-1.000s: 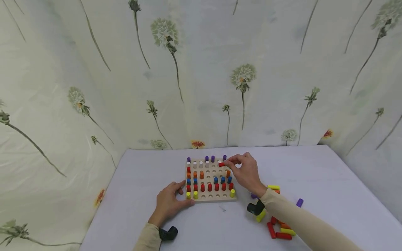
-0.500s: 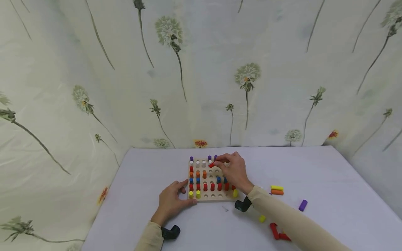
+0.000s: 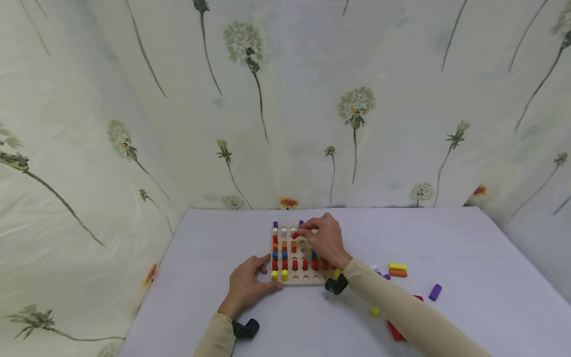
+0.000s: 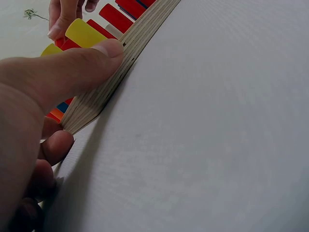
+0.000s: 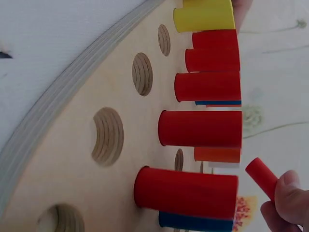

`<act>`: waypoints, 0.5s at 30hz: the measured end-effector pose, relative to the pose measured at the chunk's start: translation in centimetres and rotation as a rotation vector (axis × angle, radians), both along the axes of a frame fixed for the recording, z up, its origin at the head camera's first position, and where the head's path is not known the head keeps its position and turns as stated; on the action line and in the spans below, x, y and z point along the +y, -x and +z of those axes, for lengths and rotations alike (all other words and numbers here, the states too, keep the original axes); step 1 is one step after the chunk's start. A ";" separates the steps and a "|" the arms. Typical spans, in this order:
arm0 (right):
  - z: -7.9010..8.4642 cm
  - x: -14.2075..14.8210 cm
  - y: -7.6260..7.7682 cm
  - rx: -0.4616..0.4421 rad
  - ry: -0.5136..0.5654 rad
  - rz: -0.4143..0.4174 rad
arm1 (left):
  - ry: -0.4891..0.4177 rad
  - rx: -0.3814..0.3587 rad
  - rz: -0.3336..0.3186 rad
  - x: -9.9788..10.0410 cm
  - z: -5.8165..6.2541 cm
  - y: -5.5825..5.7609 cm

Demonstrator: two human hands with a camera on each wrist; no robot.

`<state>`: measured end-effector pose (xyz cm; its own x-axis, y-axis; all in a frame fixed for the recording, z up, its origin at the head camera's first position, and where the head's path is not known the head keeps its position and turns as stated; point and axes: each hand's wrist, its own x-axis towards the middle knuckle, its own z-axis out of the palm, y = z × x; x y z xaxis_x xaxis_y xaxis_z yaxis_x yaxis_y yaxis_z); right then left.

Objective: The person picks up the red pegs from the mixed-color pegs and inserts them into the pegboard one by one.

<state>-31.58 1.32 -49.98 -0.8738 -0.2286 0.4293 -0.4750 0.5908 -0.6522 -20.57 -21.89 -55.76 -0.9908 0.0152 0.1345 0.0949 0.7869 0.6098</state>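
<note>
A wooden pegboard (image 3: pixel 305 285) lies on the table, with rows of round holes partly filled with coloured pegs. My left hand (image 3: pixel 248 286) holds its near left corner. In the left wrist view the thumb (image 4: pixel 99 60) presses the front edge beside a yellow peg (image 4: pixel 83 33), while fingers bend against the side. Above the far part of the board, my right hand (image 3: pixel 327 240) pinches a red peg (image 3: pixel 295 235) between thumb and fingertips. That red peg (image 5: pixel 261 174) is tilted and held over the board's standing pegs in the right wrist view. The right hand and forearm hide the board's right side.
Loose pegs lie right of the board, among them a yellow peg (image 3: pixel 397 266), an orange peg (image 3: pixel 398 273) and a purple peg (image 3: pixel 435 292). Some are hidden under the right forearm (image 3: pixel 401 307). A flowered curtain (image 3: pixel 285 99) hangs behind the table.
My right hand has moved left across the far rows, carrying the red peg, which is now more tilted. The left hand keeps its hold on the board's corner. The head view has shifted slightly.
</note>
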 end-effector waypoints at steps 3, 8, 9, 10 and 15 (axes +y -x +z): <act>-0.5 -0.4 0.1 -0.022 -0.009 0.009 | -0.008 -0.006 -0.001 0.0 0.0 -0.1; -0.8 -1.2 0.3 -0.039 -0.052 0.010 | -0.012 -0.003 0.000 0.0 0.1 -0.1; -0.8 -1.4 0.5 -0.040 -0.060 0.011 | -0.010 0.002 0.000 0.0 0.1 -0.1; -0.8 -1.5 0.6 -0.044 -0.069 0.013 | -0.010 0.003 0.000 0.0 0.2 -0.1; -1.0 -2.1 1.1 -0.079 -0.111 0.042 | -0.010 -0.005 0.001 0.0 0.2 0.0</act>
<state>-32.67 -0.75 -50.98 -0.8924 -0.3078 0.3299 -0.4508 0.6420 -0.6202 -20.57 -21.91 -55.53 -0.9915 0.0126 0.1298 0.0909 0.7806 0.6183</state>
